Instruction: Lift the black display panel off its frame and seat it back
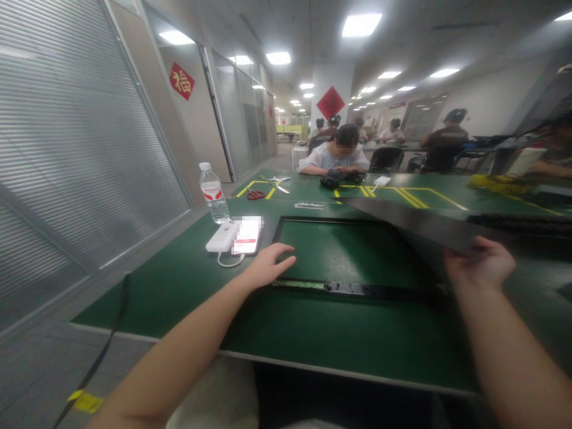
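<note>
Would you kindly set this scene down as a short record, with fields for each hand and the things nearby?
Left hand: open, at the left side of the black frame; contact unclear
Right hand: holding a dark panel, slanted
Frame position: flat on the green table
Left of frame: phone beside a white device; water bottle behind
Across the table: seated person

Blur smears the right hand [480, 265] and the dark panel [415, 221] — its exact grip is unclear. The panel hides part of the black frame's [357, 291] right side. Pixelation masks the phone [248, 234] screen. White pieces [308, 205] beyond are too small to identify — a blurred co-worker [554, 149] is cut off at far right.
</note>
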`<action>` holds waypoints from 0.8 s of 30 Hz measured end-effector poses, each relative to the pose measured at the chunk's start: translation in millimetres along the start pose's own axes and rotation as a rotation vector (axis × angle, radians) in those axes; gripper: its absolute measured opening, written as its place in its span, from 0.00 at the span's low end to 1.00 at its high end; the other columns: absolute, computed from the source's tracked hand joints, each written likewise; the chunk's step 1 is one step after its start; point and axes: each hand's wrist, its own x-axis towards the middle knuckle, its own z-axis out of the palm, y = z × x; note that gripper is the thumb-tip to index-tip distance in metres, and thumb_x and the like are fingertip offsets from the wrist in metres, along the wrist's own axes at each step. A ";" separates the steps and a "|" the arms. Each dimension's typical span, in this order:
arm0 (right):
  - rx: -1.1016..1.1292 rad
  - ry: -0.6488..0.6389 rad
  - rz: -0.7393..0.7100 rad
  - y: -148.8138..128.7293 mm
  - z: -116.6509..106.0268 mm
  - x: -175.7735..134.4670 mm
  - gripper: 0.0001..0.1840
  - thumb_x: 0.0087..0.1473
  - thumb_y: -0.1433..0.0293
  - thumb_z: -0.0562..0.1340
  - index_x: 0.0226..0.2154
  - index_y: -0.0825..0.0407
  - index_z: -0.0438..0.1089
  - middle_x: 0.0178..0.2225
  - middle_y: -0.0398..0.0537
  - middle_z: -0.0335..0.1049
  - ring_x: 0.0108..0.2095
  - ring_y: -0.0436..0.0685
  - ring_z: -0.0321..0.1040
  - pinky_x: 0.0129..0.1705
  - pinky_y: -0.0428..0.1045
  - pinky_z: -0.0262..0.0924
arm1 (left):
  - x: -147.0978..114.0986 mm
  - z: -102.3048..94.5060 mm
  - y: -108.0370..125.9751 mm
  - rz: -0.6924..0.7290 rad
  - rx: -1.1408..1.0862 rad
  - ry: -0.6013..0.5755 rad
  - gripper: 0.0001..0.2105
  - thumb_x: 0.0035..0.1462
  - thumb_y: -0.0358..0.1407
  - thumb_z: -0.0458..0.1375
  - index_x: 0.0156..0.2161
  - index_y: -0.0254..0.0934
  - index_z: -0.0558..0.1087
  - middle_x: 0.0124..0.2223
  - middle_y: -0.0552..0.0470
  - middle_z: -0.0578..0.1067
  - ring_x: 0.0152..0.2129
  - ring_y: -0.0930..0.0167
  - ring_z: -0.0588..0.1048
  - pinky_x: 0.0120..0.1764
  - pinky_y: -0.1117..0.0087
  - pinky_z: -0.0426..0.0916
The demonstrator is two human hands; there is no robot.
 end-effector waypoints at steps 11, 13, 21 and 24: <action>0.089 -0.030 0.022 2.6 0.5 -4.9 0.19 0.39 0.76 0.60 0.38 0.49 0.70 0.40 0.47 0.77 0.39 0.58 0.78 0.42 0.52 0.79 | 5.6 1.6 -11.0 -0.308 -0.973 0.239 0.20 0.67 0.41 0.73 0.59 0.35 0.81 0.61 0.33 0.86 0.55 0.58 0.87 0.65 0.53 0.77; 0.059 -0.058 0.050 2.4 -2.1 -4.3 0.17 0.40 0.74 0.60 0.37 0.50 0.72 0.40 0.51 0.78 0.39 0.61 0.79 0.41 0.56 0.79 | 3.2 2.7 -7.3 -0.299 -1.020 0.172 0.23 0.65 0.39 0.75 0.61 0.34 0.80 0.63 0.33 0.85 0.57 0.57 0.86 0.68 0.52 0.76; -0.019 -0.050 0.095 -0.4 -0.8 -10.9 0.18 0.39 0.73 0.61 0.37 0.51 0.75 0.41 0.52 0.80 0.39 0.61 0.78 0.45 0.60 0.79 | 1.1 0.7 -0.6 -0.268 -1.105 0.135 0.34 0.60 0.31 0.77 0.69 0.34 0.73 0.66 0.31 0.82 0.59 0.57 0.85 0.71 0.52 0.73; -0.048 -0.026 0.085 -0.7 1.7 -13.7 0.17 0.39 0.74 0.62 0.36 0.51 0.75 0.40 0.50 0.79 0.37 0.61 0.77 0.48 0.61 0.79 | 4.5 -2.8 2.5 -0.296 -1.175 0.239 0.28 0.62 0.30 0.74 0.65 0.33 0.76 0.57 0.36 0.87 0.56 0.59 0.87 0.67 0.57 0.76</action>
